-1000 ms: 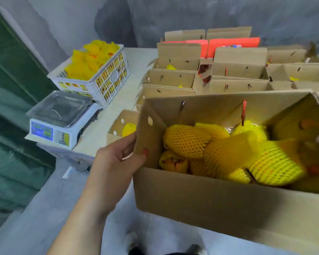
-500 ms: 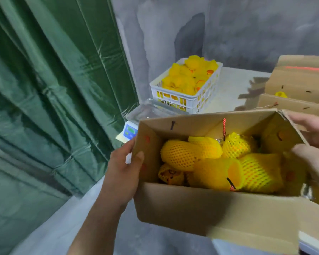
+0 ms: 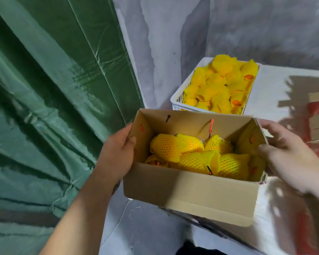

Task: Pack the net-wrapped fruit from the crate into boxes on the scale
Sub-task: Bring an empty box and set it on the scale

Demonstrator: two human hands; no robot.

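Both hands, left hand [image 3: 118, 153] & right hand [image 3: 285, 155], grip the ends of the brown cardboard box [image 3: 191, 194] w/ yellow net-wrapped fruit [image 3: 175, 148] inside. White plastic crate [image 3: 177, 100] sits just behind the box, long axis running away; scale prob under the box, can't tell.

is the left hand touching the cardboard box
Touching: the head view shows the left hand gripping the cardboard box at its left wall, thumb hooked over the rim.

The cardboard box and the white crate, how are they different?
The cardboard box is brown with solid walls; the white crate is plastic with slotted walls. The left hand and right hand grip the box's ends; nobody touches the crate, which sits on the table. The crate is heaped higher. Both hold yellow net-wrapped fruit.
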